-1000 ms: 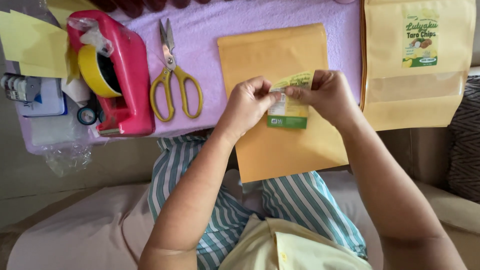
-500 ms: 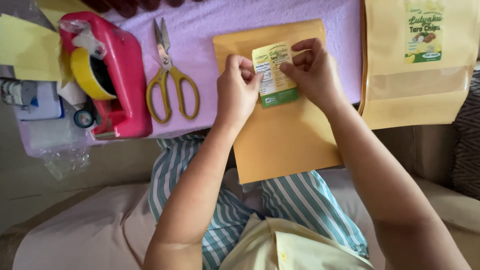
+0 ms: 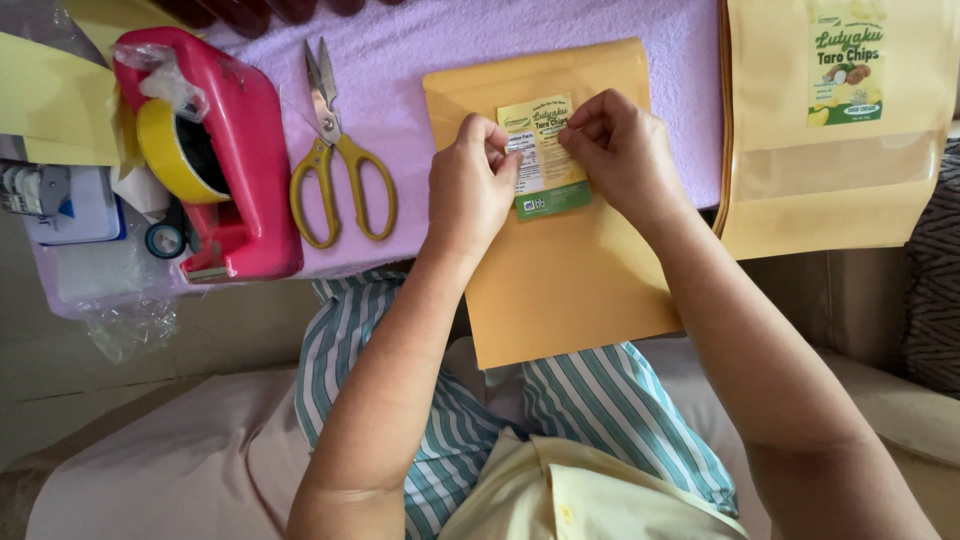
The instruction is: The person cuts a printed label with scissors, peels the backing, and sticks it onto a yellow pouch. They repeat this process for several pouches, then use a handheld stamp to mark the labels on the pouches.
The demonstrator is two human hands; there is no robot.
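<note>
I see label (image 3: 545, 150) flat on upper part of pouch (image 3: 560, 250), centre of frame, pouch hanging over edge of purple cloth (image 3: 420, 40). Left hand (image 3: 472, 188) curled, fingertips pinching label's left edge; right hand (image 3: 618, 150) knuckles up, fingertips pinching right edge. Both forearms angled in from bottom. Versus half second ago: label and hands sit lower on pouch. Scissors (image 3: 335, 150) left of pouch, tape dispenser (image 3: 215, 150) further left, second pouch (image 3: 835, 120) upper right.

Both forearms are bare, without sleeves, rings or a watch. A pale yellow shirt (image 3: 590, 495) covers the torso. Teal-and-white striped trousers (image 3: 450, 440) cover the lap
</note>
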